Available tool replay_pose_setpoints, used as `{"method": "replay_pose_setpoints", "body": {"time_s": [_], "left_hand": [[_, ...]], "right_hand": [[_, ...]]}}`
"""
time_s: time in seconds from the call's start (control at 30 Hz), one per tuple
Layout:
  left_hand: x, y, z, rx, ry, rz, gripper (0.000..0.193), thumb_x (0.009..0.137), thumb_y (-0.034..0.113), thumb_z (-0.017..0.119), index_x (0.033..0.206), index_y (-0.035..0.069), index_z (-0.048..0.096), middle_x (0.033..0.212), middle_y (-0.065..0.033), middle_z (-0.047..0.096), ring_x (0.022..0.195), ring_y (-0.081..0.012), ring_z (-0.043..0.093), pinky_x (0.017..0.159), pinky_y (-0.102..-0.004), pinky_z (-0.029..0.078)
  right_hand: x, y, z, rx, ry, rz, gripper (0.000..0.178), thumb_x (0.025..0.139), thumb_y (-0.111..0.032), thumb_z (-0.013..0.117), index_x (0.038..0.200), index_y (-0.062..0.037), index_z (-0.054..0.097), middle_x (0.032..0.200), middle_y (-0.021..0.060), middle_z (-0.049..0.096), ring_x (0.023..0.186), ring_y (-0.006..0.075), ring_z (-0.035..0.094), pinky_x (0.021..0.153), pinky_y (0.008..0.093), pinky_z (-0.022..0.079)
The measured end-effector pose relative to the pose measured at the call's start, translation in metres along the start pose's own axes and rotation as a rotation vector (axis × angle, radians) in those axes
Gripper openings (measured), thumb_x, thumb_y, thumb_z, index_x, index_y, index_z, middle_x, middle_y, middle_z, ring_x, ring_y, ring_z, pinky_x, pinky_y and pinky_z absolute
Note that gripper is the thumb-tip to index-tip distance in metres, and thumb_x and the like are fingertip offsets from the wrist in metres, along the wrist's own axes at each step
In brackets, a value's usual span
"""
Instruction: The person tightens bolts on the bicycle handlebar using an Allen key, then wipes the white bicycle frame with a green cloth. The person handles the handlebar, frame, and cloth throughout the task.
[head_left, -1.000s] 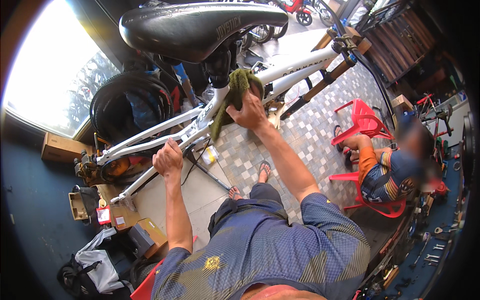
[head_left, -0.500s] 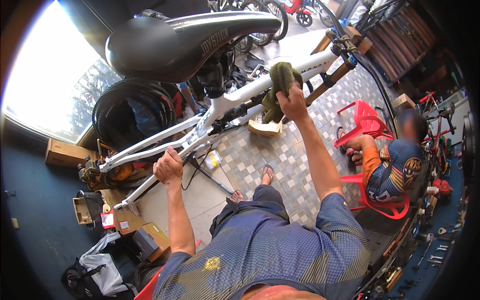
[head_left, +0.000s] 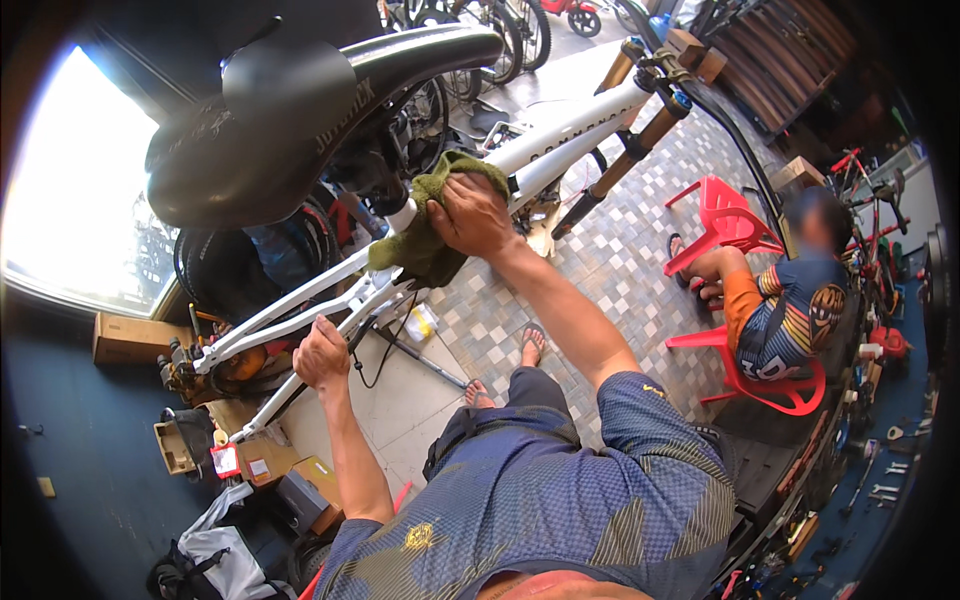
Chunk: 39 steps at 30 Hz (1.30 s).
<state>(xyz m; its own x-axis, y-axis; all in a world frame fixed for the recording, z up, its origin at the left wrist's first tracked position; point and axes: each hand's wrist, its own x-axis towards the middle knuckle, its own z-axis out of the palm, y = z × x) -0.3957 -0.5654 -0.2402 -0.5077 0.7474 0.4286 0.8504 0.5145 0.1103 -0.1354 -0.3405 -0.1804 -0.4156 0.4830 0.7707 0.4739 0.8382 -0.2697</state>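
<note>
The saddle (head_left: 255,150) overhangs the frame (head_left: 558,139), near side open.

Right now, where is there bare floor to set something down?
Grey checkered tile floor is bare between the right forearm and the red plastic chairs; so is plain pale tile between the left forearm and the slanting grey metal pole. Crowded: lower left, with brown cardboard boxes and a grey fabric bag, and far right, with metal tools.
</note>
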Motion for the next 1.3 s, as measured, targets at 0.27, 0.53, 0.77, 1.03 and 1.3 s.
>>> {"method": "replay_pose_setpoints", "body": {"time_s": [0.27, 0.53, 0.77, 1.03, 1.3], "left_hand": [[-0.001, -0.003, 0.006, -0.014, 0.060, 0.047, 0.047, 0.106, 0.033, 0.044, 0.086, 0.006, 0.077, 0.071, -0.0198, 0.071, 0.066, -0.0384, 0.069, 0.069, -0.0482, 0.054], [0.000, 0.000, 0.008, -0.012, 0.137, 0.079, 0.044, 0.105, 0.031, 0.047, 0.086, 0.005, 0.078, 0.068, -0.0190, 0.070, 0.062, -0.0367, 0.067, 0.066, -0.0465, 0.052], [-0.002, 0.006, 0.007, 0.039, 0.136, 0.046, 0.044, 0.104, 0.029, 0.047, 0.084, 0.004, 0.077, 0.067, -0.0182, 0.070, 0.062, -0.0359, 0.067, 0.066, -0.0463, 0.052], [0.001, 0.004, 0.007, 0.076, 0.112, 0.034, 0.043, 0.104, 0.028, 0.047, 0.084, 0.004, 0.077, 0.070, -0.0168, 0.072, 0.062, -0.0352, 0.068, 0.066, -0.0466, 0.051], [0.001, 0.002, 0.009, 0.038, 0.083, 0.055, 0.046, 0.105, 0.033, 0.045, 0.087, 0.008, 0.078, 0.072, -0.0173, 0.073, 0.066, -0.0351, 0.071, 0.069, -0.0462, 0.053]], "right_hand": [[0.016, 0.111, -0.052, -0.371, -0.031, -0.058, 0.034, 0.091, -0.040, 0.064, 0.081, -0.0080, 0.071, 0.088, 0.0099, 0.073, 0.090, 0.0262, 0.071, 0.088, 0.0405, 0.052], [0.022, 0.284, -0.151, -0.467, -0.120, 0.153, 0.049, 0.103, -0.044, 0.048, 0.094, -0.0021, 0.071, 0.099, 0.0176, 0.072, 0.101, 0.0359, 0.067, 0.098, 0.0452, 0.048], [0.014, 0.290, -0.142, -0.422, 0.061, 0.204, 0.044, 0.100, -0.039, 0.055, 0.091, 0.0014, 0.070, 0.097, 0.0195, 0.071, 0.098, 0.0376, 0.065, 0.095, 0.0474, 0.046], [0.003, 0.148, -0.061, -0.385, 0.259, 0.190, 0.034, 0.095, -0.033, 0.061, 0.090, -0.0007, 0.069, 0.093, 0.0194, 0.068, 0.096, 0.0380, 0.062, 0.095, 0.0494, 0.041], [-0.010, -0.015, 0.032, -0.075, 0.315, 0.190, 0.030, 0.097, -0.025, 0.056, 0.090, 0.0009, 0.069, 0.090, 0.0175, 0.066, 0.099, 0.0377, 0.061, 0.099, 0.0501, 0.038]]}}
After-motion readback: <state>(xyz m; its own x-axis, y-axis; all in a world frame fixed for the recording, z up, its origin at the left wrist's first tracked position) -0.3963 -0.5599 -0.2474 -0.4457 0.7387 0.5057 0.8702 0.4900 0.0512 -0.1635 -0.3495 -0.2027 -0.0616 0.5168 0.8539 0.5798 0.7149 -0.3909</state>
